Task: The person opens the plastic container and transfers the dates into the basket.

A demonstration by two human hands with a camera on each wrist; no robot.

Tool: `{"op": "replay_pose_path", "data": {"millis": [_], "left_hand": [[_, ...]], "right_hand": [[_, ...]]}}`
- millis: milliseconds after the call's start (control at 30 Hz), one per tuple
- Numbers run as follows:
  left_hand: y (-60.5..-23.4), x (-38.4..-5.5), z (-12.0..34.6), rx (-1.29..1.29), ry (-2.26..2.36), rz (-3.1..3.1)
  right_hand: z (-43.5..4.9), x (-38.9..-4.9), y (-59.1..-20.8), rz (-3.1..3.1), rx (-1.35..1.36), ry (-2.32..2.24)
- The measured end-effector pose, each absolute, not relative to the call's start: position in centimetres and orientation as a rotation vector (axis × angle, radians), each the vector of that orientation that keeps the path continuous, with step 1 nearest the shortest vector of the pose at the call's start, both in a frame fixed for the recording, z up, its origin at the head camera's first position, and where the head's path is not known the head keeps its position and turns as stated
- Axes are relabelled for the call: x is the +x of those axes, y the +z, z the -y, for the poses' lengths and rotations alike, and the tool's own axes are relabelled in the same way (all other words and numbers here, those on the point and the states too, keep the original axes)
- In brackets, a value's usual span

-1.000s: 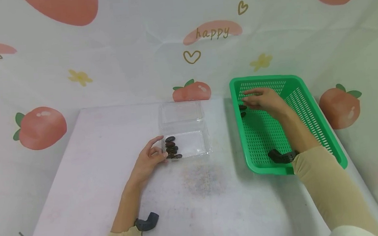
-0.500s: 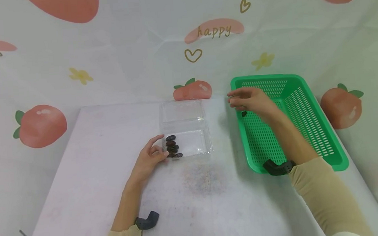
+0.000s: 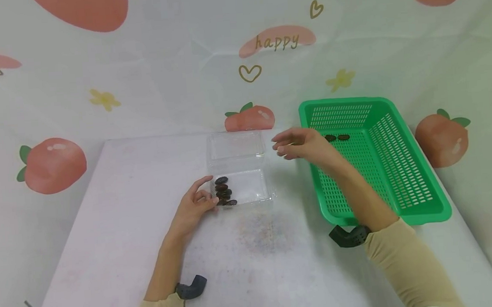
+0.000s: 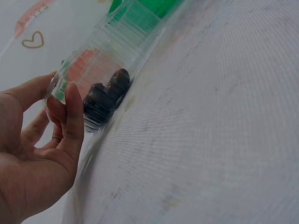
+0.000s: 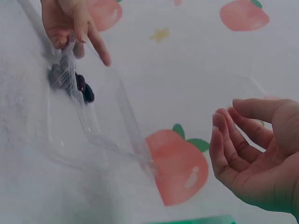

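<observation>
My left hand (image 3: 191, 207) grips the left edge of a clear plastic clamshell box (image 3: 250, 184), its lid folded back. In the left wrist view, the fingers (image 4: 74, 116) of that hand hold the box wall. Several dark brown dates (image 3: 221, 187) lie in a column along the box's left side. My right hand (image 3: 305, 145) is in the air over the left rim of a green basket (image 3: 321, 215), to the right of the box. Its fingers are loosely curled, and nothing shows between them in the right wrist view. Two dates (image 3: 343, 137) are visible at the basket's back left.
The basket's perforated walls stand at the right side of the white table (image 3: 246, 277). A patterned sheet (image 3: 159, 83) hangs behind. The open lid (image 3: 237, 144) lies toward the back edge, left of the right hand.
My right hand has moved left from inside the basket to over its left rim, toward the box, uncovering dates in the basket. The left hand and the box have stayed in place.
</observation>
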State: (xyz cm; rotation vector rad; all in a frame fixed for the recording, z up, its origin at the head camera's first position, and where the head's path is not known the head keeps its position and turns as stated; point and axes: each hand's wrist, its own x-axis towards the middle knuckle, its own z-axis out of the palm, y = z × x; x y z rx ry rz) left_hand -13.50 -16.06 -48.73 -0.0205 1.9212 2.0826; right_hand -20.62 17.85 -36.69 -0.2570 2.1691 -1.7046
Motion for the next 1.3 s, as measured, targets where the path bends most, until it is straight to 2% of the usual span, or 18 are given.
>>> {"op": "replay_pose_path", "data": {"millis": [967, 1300], "left_hand": [[-48.9, -13.5, 16.1, -0.022, 2.069, -1.948], [-48.8, -13.5, 16.1, -0.038, 2.064, -1.948]], "right_hand": [[-12.0, -18.1, -38.5, -2.093, -0.298, -1.739], [-9.9, -16.9, -40.6, -2.121, -0.33, -1.694]]}}
